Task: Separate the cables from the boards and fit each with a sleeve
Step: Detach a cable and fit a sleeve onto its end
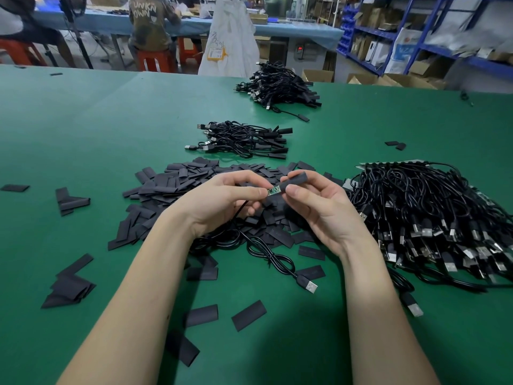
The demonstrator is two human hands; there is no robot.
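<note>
Green matting is covering the table (83, 129), with shelving and a 2nd blue work table behind. I am watching both hands working just above the loose heap of flat sleeves (177, 184).

The left hand (222, 201) is pinching the small green board (273, 190) at the cable's end between thumb and forefinger; the cable (266, 251) is trailing down to the table and ending in a USB plug (311, 287) near my forearms. The right hand (319, 209) is gripping 1 black sleeve (295, 179), fingers curled round it, with its mouth sitting right at the board's tip. I cannot tell whether the board has entered yet.

Risks, as I judge them:
- Sleeve mouth looks flattened, so the board corner may be catching on the lip and buckling it.
- Pushing off-axis may be bending the solder joint where the cable meets the board.
- Slack cable is lying across the sleeves; a tug could be scattering them.
- Unprocessed bundle (430, 218) is lying just right of the hand, so snagging is possible.

2 finished piles (244, 140) (280, 84) are sitting well beyond.
</note>
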